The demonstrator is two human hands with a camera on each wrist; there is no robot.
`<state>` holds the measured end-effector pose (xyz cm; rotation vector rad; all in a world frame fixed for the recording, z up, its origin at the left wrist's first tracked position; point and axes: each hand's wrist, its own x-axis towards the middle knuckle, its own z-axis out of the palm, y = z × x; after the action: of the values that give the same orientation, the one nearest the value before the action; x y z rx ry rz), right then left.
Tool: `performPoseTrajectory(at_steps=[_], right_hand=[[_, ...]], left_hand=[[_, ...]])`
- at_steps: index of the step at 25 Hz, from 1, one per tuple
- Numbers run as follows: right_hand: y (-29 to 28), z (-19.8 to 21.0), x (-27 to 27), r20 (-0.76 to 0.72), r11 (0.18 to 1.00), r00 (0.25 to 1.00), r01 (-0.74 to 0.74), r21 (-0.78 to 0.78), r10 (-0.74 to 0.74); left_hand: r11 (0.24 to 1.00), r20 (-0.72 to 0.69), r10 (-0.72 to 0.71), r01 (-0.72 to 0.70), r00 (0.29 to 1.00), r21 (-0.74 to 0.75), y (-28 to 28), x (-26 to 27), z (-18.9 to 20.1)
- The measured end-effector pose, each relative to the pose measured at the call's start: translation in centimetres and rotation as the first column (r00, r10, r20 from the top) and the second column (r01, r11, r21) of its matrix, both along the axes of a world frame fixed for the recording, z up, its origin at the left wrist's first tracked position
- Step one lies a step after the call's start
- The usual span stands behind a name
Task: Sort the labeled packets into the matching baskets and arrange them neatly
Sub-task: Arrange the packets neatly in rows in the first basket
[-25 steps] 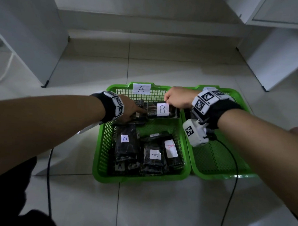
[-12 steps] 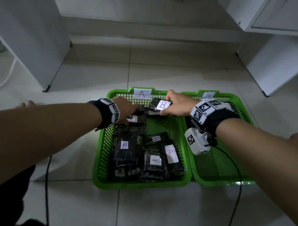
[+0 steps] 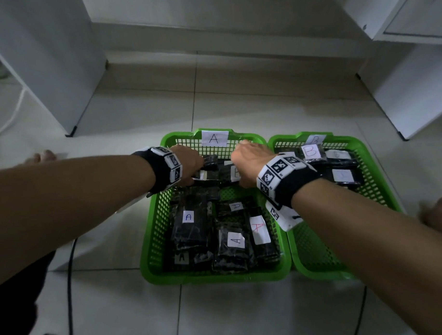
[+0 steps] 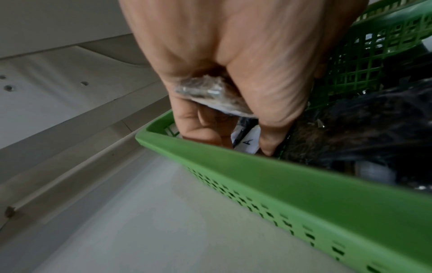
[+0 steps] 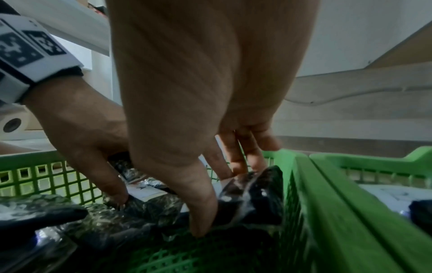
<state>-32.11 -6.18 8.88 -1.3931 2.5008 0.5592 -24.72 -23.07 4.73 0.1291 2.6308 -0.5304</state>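
the floor (image 3: 250, 103) is pale square tile with thin grout lines, dimly lit. white cabinets (image 3: 43, 60) stand left and right, with a low step (image 3: 223, 42) behind.

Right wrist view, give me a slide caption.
Right hand grips a black packet inside the A basket, left hand alongside.

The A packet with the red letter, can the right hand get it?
Probably yes. That packet lies uncovered on top in the A basket, just below the right wrist. But the right hand already pinches another packet.
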Motion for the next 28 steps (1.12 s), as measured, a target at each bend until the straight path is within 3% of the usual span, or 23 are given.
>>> performPoseTrajectory(at_steps=[11,16,19,21,24,26,28], right_hand=[[-0.4,-0.3,-0.5,0.091,0.999,0.996,-0.016,0.052,0.011],[-0.5,1.3,-1.5,0.103,0.999,0.994,0.029,-0.045,-0.025],[-0.1,1.1,-1.4,0.126,0.996,0.992,0.036,-0.079,-0.026],[0.0,0.6,-1.4,0.176,0.987,0.982,0.087,-0.135,-0.062],[0.2,0.7,-1.5,0.229,0.957,0.969,0.150,-0.250,-0.092],[0.6,1.0,-1.5,0.226,0.954,0.967,0.172,-0.246,-0.116],[1.1,1.1,-1.5,0.262,0.938,0.942,0.267,-0.220,-0.207]], left_hand=[[0.998,-0.003,0.027,-0.026,1.000,0.052,0.0,0.0,0.1],[0.997,-0.002,0.042,-0.041,0.999,0.070,-0.1,0.2,0.6],[0.977,-0.064,0.117,-0.104,0.991,0.185,0.0,0.4,1.4],[0.916,-0.081,0.232,-0.190,0.969,0.352,0.2,0.5,2.1],[0.671,0.026,0.481,-0.387,0.876,0.633,0.0,0.5,3.4],[0.537,0.113,0.544,-0.448,0.831,0.715,-0.4,0.4,4.0],[0.539,0.156,0.521,-0.465,0.839,0.702,-0.4,0.5,4.3]])
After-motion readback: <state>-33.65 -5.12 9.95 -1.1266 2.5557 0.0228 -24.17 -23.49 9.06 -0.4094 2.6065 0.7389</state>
